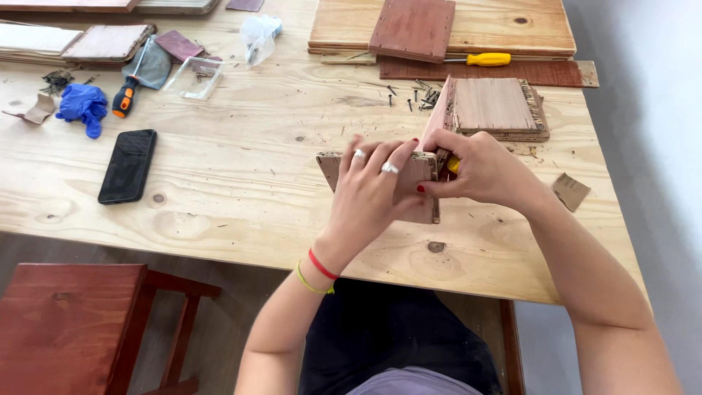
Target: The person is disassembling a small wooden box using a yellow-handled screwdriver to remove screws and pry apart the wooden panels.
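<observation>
Head view looks down on a pale plywood worktop (pixel 241 183) where two bare hands work on a small plywood piece (pixel 424 212) near the front edge. Left hand (pixel 373 186), wearing rings and red and yellow wristbands, lies flat over the face of the piece with its fingers spread and pressing, so its grip is closed on the board. Right hand (pixel 479 168) is curled at the board's upper right corner, its grip closed around a small yellow tool (pixel 454 165), of which only a bit shows between the fingers. Just behind the hands sits a stack of wood squares (pixel 497 110), one reddish panel leaning against it. Loose dark screws (pixel 420 93) lie scattered beyond that, near a yellow-handled screwdriver (pixel 479 59). Well to the left rest a black phone (pixel 128 166), a crumpled blue glove (pixel 82 106) and an orange-and-black-handled screwdriver (pixel 126 95). A red wooden stool (pixel 69 322) stands below the worktop at lower left.
</observation>
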